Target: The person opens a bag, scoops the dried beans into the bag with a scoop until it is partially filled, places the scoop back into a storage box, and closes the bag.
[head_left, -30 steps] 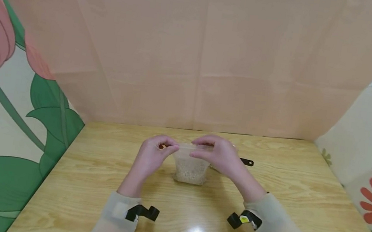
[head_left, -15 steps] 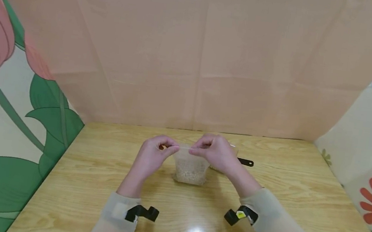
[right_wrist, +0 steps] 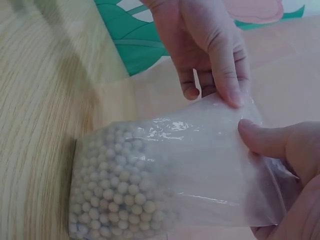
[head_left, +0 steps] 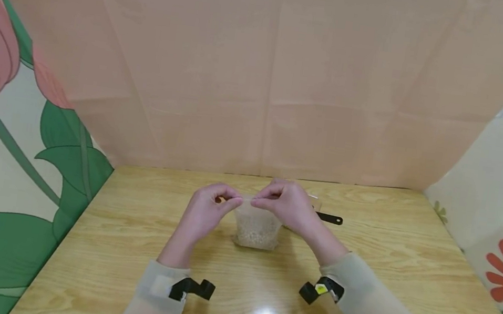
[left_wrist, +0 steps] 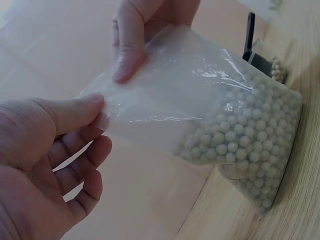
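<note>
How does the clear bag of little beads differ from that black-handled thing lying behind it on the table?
The bag stands upright at the table's middle, its top pinched by the left hand and the right hand; the black-handled scoop lies behind it, and no hand holds its handle. The bag is clear and soft, showing pale beads inside; the scoop's handle is dark and stiff. The bag shows whole; the scoop is mostly hidden by the right hand. Both rest on the table.
</note>
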A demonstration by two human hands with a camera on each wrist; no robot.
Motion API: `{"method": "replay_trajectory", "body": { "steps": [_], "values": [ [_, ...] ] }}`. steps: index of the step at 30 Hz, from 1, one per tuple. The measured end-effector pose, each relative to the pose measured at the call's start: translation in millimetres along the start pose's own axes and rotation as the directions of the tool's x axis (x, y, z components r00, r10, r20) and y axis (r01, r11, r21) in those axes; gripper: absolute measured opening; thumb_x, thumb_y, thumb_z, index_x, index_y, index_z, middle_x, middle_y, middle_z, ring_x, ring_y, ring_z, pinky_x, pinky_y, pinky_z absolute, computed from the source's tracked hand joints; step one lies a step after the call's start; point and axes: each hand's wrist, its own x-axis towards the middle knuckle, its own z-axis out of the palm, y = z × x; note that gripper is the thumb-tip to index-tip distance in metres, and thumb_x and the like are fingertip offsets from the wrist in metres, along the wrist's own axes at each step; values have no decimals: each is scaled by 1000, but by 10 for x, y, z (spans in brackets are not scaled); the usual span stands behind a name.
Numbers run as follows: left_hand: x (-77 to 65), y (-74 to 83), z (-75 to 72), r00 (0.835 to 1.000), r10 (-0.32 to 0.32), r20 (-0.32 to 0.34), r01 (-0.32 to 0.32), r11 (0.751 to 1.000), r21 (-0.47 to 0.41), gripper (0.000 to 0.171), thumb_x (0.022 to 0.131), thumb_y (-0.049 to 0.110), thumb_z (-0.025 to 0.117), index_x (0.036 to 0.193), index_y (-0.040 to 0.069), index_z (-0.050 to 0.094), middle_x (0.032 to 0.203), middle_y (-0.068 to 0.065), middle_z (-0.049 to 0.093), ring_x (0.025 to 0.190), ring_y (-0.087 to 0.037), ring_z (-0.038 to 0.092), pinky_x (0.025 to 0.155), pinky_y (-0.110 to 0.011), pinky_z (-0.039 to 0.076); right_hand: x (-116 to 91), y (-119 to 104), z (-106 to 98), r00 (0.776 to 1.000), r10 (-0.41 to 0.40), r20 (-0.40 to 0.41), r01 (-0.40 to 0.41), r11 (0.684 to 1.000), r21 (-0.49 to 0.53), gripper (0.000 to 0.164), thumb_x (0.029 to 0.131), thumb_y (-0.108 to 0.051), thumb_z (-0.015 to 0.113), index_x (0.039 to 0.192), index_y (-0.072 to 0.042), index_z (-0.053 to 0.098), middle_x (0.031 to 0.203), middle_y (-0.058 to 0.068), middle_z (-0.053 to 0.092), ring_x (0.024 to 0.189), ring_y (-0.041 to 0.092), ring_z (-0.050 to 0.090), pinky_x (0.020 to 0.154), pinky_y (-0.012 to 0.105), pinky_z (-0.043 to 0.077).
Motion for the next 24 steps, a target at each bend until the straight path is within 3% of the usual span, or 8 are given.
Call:
{"method": "replay_trajectory", "body": {
  "steps": [5, 11, 14, 19, 24],
  "values": [
    [0, 12, -2, 1000, -1, 0, 1, 1000, 2, 7, 103, 23, 80, 104, 17, 84, 99, 6, 77, 94, -16, 68, 98, -47, 55, 9, 8, 9, 1000, 20, -6, -20, 1000, 12, 7, 95, -27, 91, 94, -20, 89, 95, -3, 75, 85, 20, 67, 76, 40, 56],
    [-12, 9, -4, 1000, -16, -6, 16, 1000, -4, 7, 103, 23, 80, 105, 17, 84, 99, 6, 77, 94, -16, 67, 97, -46, 54, -23, 117, -67, 997, 73, 13, -73, 997, 31, 16, 96, -38, 90, 103, -24, 87, 108, -4, 79, 100, 18, 75, 90, 45, 61],
    [-11, 10, -1, 1000, -25, -13, 25, 1000, -4, 7, 103, 24, 80, 104, 17, 84, 99, 7, 77, 95, -16, 67, 96, -45, 54, -53, 179, -119, 995, 97, -4, -97, 994, 46, 15, 96, -35, 89, 104, -22, 86, 110, -3, 79, 104, 19, 76, 94, 46, 61],
    [-7, 18, 4, 1000, -25, -14, 25, 1000, 0, 7, 102, 24, 81, 104, 18, 85, 98, 7, 78, 95, -16, 67, 95, -44, 54, -82, 215, -146, 997, 71, -19, -70, 996, 54, 8, 99, -27, 87, 99, -19, 87, 109, 1, 76, 104, 21, 74, 93, 44, 62],
    [-13, 22, 2, 1000, -23, -16, 23, 1000, 2, 6, 102, 24, 81, 103, 18, 84, 98, 7, 77, 96, -16, 67, 94, -44, 54, -112, 222, -168, 998, 57, -4, -56, 996, 76, 12, 99, -31, 87, 102, -19, 87, 110, 1, 76, 105, 20, 74, 93, 43, 62]
  ]
}}
